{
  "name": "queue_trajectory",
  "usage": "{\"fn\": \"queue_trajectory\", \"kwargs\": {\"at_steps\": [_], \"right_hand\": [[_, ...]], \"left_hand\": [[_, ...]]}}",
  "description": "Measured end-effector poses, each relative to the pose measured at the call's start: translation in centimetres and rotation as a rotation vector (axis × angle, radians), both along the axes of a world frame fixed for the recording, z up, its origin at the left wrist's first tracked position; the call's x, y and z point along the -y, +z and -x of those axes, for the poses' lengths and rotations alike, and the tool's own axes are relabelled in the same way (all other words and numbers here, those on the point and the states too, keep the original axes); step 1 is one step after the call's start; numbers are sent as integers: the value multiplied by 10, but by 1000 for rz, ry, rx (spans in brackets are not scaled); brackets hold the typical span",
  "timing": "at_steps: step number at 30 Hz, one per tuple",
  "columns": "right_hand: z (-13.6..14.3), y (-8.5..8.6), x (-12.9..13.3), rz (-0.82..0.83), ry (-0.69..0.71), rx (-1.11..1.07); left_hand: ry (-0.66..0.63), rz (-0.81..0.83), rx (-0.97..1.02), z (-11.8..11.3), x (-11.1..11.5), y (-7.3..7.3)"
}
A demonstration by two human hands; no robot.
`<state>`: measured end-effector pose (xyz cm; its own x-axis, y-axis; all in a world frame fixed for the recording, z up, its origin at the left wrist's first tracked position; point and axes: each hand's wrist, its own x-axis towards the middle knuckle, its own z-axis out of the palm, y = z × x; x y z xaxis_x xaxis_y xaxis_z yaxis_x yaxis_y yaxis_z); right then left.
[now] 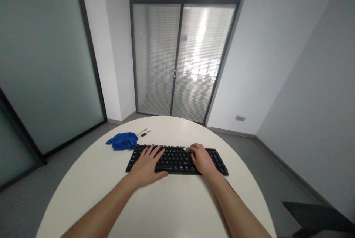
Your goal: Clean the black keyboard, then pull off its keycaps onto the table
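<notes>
A black keyboard (177, 164) lies on the round white table (166, 204). My left hand (146, 166) rests on its left part, fingers spread, with the thumb along the front edge and nothing held. Over the right part, my right hand (202, 159) is closed in a pinch on a small whitish piece (186, 149) at the keyboard's back rows. What exactly that piece is cannot be made out. The right hand and forearm hide some keys beneath them.
A crumpled blue cloth (123, 141) lies behind the keyboard's left end, beside thin swab-like sticks (142, 131) and a small dark item (144, 134). A dark chair-like object (318, 215) stands at the lower right, beyond the table edge.
</notes>
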<state>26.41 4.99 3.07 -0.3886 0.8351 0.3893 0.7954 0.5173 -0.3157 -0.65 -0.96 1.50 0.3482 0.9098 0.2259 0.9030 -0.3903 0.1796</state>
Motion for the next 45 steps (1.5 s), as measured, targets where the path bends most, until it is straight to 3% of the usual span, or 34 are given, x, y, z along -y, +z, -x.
{"fn": "queue_trajectory", "kwargs": {"at_steps": [11, 24, 34, 45], "right_hand": [[-2, 1, 9, 37, 94, 49], [-1, 6, 15, 9, -54, 122], [-15, 14, 19, 67, 112, 125], [-13, 14, 23, 65, 9, 137]], "left_hand": [[1, -17, 14, 1, -1, -2], [-3, -5, 21, 2, -1, -4], [-12, 0, 33, 1, -1, -3], [-15, 1, 31, 2, 0, -1]]}}
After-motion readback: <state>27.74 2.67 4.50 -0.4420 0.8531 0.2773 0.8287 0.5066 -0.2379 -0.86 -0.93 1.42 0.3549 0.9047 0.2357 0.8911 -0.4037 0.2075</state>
